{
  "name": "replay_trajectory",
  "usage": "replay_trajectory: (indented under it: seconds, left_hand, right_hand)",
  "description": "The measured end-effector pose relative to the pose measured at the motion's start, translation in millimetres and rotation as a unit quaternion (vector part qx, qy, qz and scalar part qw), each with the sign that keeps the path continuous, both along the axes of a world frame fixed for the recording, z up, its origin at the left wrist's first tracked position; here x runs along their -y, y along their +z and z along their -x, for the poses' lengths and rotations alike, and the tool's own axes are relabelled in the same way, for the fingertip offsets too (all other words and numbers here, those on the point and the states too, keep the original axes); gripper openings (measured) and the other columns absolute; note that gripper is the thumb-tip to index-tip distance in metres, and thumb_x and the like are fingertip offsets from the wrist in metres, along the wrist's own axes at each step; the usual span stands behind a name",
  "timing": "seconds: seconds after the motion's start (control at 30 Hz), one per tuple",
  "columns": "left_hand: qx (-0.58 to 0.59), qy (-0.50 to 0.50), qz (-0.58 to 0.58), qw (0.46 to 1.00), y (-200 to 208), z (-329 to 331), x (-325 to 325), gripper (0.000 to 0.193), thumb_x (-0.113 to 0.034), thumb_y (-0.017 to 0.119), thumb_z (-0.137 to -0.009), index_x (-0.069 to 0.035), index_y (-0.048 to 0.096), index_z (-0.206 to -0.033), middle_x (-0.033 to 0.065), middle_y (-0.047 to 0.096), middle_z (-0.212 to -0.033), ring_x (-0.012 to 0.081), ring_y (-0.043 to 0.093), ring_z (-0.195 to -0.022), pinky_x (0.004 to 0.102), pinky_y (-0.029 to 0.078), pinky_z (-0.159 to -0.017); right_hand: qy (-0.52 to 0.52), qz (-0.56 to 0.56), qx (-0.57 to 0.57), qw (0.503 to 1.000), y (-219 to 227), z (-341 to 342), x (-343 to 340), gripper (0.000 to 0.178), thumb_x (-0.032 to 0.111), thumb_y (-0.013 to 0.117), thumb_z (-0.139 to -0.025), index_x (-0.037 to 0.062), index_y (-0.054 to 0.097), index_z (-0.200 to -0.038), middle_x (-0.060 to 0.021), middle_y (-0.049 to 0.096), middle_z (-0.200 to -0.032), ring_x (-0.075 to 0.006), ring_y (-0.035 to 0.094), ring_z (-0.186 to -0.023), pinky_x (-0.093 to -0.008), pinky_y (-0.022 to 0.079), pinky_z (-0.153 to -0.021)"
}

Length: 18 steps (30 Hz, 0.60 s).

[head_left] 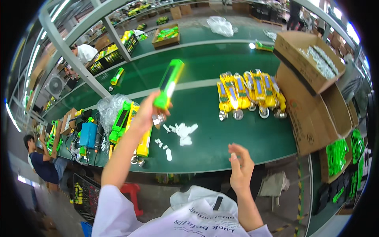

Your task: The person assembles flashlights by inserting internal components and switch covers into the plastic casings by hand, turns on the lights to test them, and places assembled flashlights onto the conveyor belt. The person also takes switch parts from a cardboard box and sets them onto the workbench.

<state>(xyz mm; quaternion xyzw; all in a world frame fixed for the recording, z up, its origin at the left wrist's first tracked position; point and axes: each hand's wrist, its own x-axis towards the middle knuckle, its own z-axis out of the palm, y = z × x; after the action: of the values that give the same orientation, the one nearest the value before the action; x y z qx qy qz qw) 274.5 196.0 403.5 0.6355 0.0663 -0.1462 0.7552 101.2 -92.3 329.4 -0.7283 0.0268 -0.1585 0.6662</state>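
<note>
My left hand (147, 112) is raised over the green workbench, its fingers closed round a long green flashlight (172, 79). A dark panel runs along the flashlight's face, and a bright glare shows on it. Just below that hand is a shiny round metal part (158, 119); whether it belongs to the flashlight I cannot tell. Loose white plastic pieces (183, 132) lie scattered on the bench between my hands. Near the bench's front edge hovers my right hand (241, 168), fingers loosely bent and apart, holding nothing.
Yellow flashlights (246, 93) lie grouped right of centre, beside stacked cardboard boxes (312, 106). Left of my arm are green and yellow flashlights (120, 122), clear plastic bags (110, 108) and a blue box-shaped device (87, 135). A conveyor (197, 59) carries a green flashlight (117, 76). Other people work at left.
</note>
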Motion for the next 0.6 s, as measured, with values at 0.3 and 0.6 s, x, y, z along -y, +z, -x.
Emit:
replay_trajectory:
  seconds: [0.3,0.6]
  left_hand:
    - [-0.046,0.036,-0.142,0.988,-46,-282,-116,0.035,-0.040,0.056,-0.096,-0.006,0.060,-0.102,0.0079,0.064,-0.085,0.0243,0.063,-0.068,0.0349,0.053,-0.054]
    - [-0.132,0.066,-0.451,0.880,-101,-387,-69,0.038,-0.033,0.052,-0.092,-0.005,0.058,-0.117,0.0165,0.066,-0.102,0.0331,0.068,-0.080,0.0524,0.053,-0.076]
  right_hand:
    - [-0.199,0.416,0.081,0.883,-84,-27,39,0.011,0.005,0.062,-0.073,0.0060,0.060,-0.083,-0.0098,0.063,-0.094,-0.0321,0.060,-0.090,-0.0440,0.043,-0.083]
    - [-0.187,0.410,0.098,0.887,-100,-34,54,0.011,0.011,0.057,-0.063,0.0058,0.055,-0.072,-0.0103,0.062,-0.084,-0.0306,0.060,-0.079,-0.0430,0.044,-0.078]
